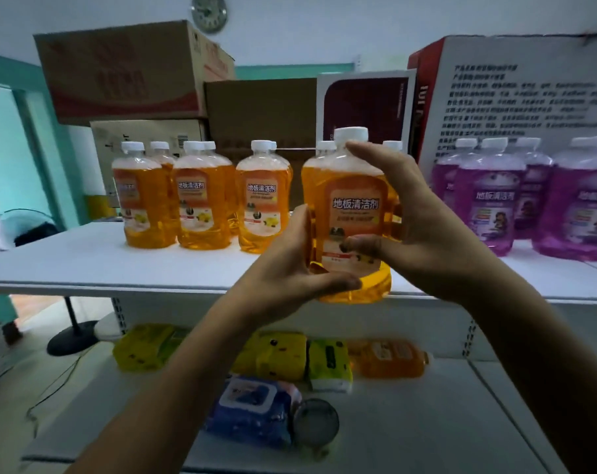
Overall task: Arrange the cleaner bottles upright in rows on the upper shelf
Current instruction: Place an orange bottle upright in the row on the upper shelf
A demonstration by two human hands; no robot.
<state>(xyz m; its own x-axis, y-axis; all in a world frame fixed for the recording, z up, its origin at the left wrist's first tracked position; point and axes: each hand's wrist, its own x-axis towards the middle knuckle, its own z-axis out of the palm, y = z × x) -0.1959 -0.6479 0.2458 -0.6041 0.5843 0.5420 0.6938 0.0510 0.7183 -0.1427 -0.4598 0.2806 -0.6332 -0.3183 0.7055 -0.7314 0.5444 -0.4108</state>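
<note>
Lower shelf (427,422), nearest: soft yellow tissue packs (273,354), a blue wipes pouch (252,408), a round tin (316,422), and one orange bottle lying on its side (389,359), not yet shelved above.

Held item: orange cleaner bottle (353,213), upright, at the front edge of the upper shelf (85,265); whether its base rests on the board cannot be told. Clear, smooth plastic, flattish rounded body, narrow neck, white screw cap, glossy paper label. Nearly full of liquid, so judged fairly heavy and bottom-weighted; walls likely give a little when squeezed, and the surface looks slippery. Best held low on the body or around the shoulder, not by the cap.

Left hand (290,268): curled around the lower left side, thumb under the base edge. Right hand (413,213): wrapped around the right side, fingers at the shoulder, thumb across the label.

Behind: orange bottles in rows (201,200), standing. To the right, purple bottles (488,200), same shape.

Rear: cardboard cartons (126,70), a white printed box (522,97), matte and square-edged.
</note>
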